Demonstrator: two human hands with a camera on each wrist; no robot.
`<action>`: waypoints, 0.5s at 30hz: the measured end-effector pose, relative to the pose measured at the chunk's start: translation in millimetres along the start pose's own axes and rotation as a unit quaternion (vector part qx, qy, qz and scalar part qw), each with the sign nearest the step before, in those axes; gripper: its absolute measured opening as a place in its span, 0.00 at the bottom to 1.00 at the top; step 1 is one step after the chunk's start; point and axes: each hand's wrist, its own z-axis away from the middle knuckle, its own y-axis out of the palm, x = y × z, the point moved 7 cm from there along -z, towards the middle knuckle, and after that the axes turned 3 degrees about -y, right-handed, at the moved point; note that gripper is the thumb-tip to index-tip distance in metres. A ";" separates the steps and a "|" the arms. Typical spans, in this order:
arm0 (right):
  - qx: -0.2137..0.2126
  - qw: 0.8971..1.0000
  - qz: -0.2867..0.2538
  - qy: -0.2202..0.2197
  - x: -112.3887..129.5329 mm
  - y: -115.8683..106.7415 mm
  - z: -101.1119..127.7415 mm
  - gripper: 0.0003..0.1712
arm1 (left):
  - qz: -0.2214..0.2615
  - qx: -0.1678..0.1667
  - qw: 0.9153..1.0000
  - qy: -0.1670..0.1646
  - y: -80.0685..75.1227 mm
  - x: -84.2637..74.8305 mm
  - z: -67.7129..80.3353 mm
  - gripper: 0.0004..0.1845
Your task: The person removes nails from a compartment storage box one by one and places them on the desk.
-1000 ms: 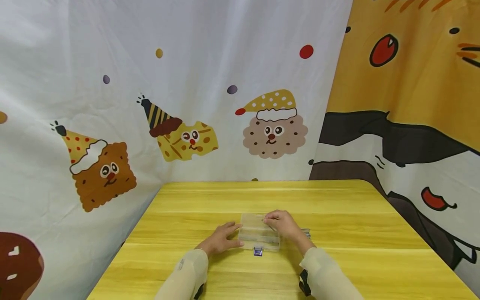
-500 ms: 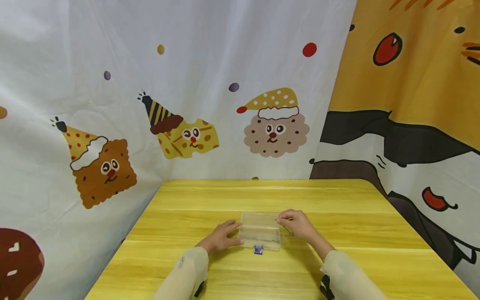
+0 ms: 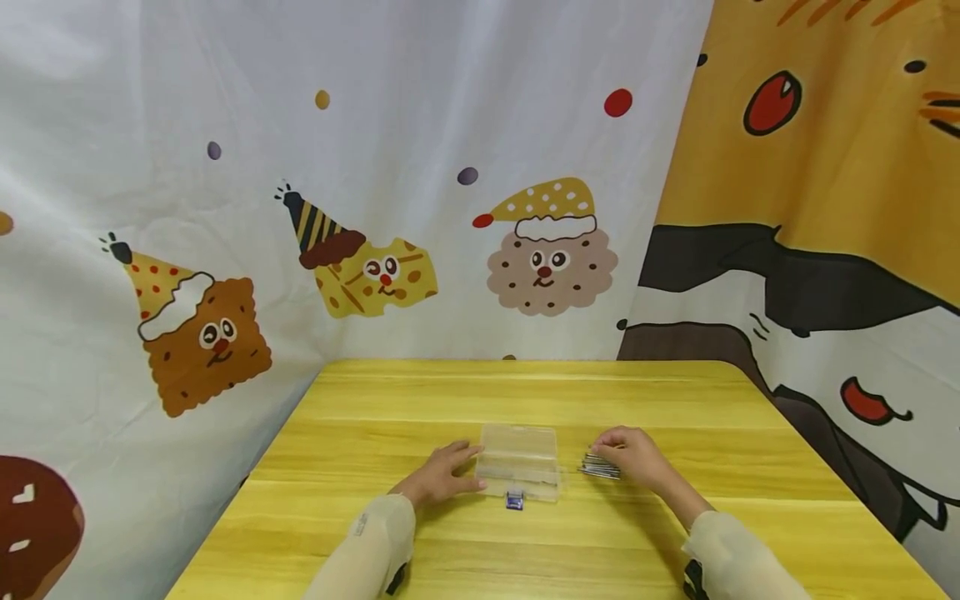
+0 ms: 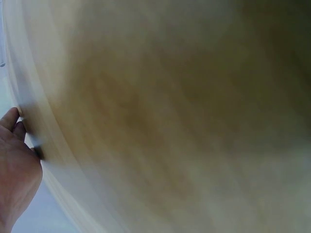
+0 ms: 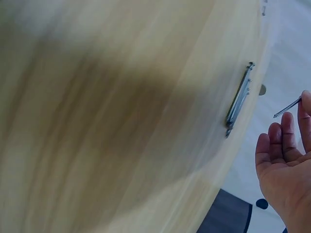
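Seeing from head cam: my left hand [image 3: 438,475] lies flat, fingers touching clear box [image 3: 520,463] mid tabletop [image 3: 675,392]; right hand [image 3: 633,454] rests on pin pile [image 3: 600,467] beside it. L wrist: blurry. R wrist: fingers pinch one pin [image 5: 286,107].

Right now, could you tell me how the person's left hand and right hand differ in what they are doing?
The left hand lies with fingers nearly straight against the left side of the clear plastic box; the right hand is apart from that box, to its right. The left hand holds nothing, while the right hand's fingers are at a small pile of thin metal pins, one pinched at its fingertips. Both are low over the yellow table.
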 end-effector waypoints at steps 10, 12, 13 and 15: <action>0.025 0.999 -0.001 0.021 -10.9 3.6 10.0 0.07 | -0.010 -0.002 1.000 0.006 0.4 2.9 0.3 0.39; 0.033 0.999 -0.007 0.016 -10.5 5.1 11.0 0.07 | -0.008 -0.001 1.000 0.005 0.9 2.6 -0.2 0.39; 0.038 0.999 -0.006 0.010 -10.1 5.8 11.1 0.07 | -0.006 -0.001 1.000 0.003 1.4 2.7 -0.3 0.39; 0.045 0.999 -0.005 -0.002 -8.7 7.2 11.4 0.06 | -0.001 0.000 1.000 0.000 1.9 2.2 -0.3 0.40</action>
